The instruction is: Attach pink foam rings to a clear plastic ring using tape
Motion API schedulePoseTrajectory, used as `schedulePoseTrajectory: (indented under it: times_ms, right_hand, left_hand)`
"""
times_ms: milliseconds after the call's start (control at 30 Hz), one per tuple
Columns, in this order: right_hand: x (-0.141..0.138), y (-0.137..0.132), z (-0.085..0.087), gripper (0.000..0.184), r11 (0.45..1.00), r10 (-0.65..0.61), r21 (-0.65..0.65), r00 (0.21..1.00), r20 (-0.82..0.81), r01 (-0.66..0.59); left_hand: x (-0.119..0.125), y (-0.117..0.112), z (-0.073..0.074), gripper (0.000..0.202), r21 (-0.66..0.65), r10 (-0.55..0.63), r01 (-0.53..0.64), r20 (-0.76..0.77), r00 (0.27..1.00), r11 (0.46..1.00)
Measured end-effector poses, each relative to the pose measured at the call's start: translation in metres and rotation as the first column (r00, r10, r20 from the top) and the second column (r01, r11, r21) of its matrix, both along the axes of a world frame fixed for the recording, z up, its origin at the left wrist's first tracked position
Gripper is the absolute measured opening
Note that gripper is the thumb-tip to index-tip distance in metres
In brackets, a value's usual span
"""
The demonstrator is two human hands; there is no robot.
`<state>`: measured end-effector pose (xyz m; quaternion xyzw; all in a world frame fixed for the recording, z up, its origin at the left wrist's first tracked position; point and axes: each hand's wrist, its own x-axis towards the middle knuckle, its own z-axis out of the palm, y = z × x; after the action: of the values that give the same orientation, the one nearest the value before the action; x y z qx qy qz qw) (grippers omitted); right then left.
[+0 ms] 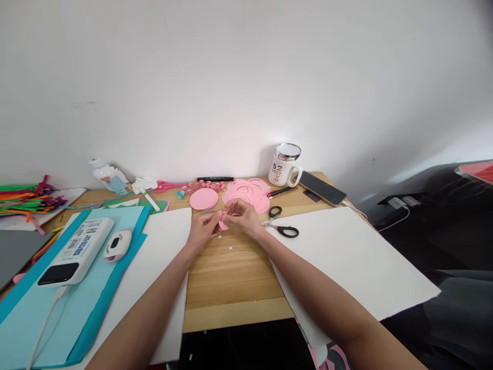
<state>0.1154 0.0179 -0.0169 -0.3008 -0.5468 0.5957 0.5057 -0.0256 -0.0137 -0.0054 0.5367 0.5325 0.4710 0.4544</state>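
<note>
Between my two hands is a small piece of curled pink paper [223, 225], held above the wooden table. My left hand [203, 229] pinches it from the left, fingers closed. My right hand [245, 220] has its fingertips closed on the paper's right and upper side. Behind my left hand, a ring-shaped roll of tape [208, 211] is partly hidden. Just beyond my hands lie a stack of pink paper circles [204, 199] and a spread pile of pink paper rings and cut pieces [252, 192]. Black-handled scissors [287, 231] rest right of my right hand, their blades partly covered.
Small pink paper rolls [208, 186] and a black marker [215, 179] lie by the wall. A white mug [284, 167] and a phone [322, 188] stand back right. White sheets [346, 257] flank the table; a power bank [79, 249] sits on blue paper at left.
</note>
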Motion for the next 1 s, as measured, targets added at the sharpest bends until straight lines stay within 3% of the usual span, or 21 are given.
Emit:
schedulePoseTrajectory:
  times_ms: [233, 533, 733, 1000]
  right_hand:
    - [0.0005, -0.0001, -0.0008, 0.033, 0.999, -0.03, 0.027, 0.996, 0.086, 0.027]
    - [-0.0002, -0.0014, 0.0005, 0.042, 0.994, 0.085, -0.066, 0.996, -0.006, -0.085]
    - [-0.0011, -0.0019, 0.0011, 0.045, 0.993, 0.094, -0.071, 0.996, 0.003, -0.093]
    - [-0.0008, -0.0014, -0.0018, 0.045, 0.988, 0.113, -0.108, 0.994, -0.006, -0.113]
  left_hand:
    - [0.0001, -0.0015, 0.0034, 0.027, -0.029, -0.004, 0.005, 0.046, 0.999, 1.0]
    - [0.0025, -0.0015, 0.0036, 0.03, -0.084, 0.033, -0.018, 0.182, 0.983, 0.996]
    - [-0.0015, 0.0031, -0.0024, 0.03, -0.02, 0.148, -0.148, 0.267, 0.952, 0.989]
    - [-0.003, 0.0061, -0.004, 0.03, 0.013, 0.139, -0.15, 0.302, 0.943, 0.989]
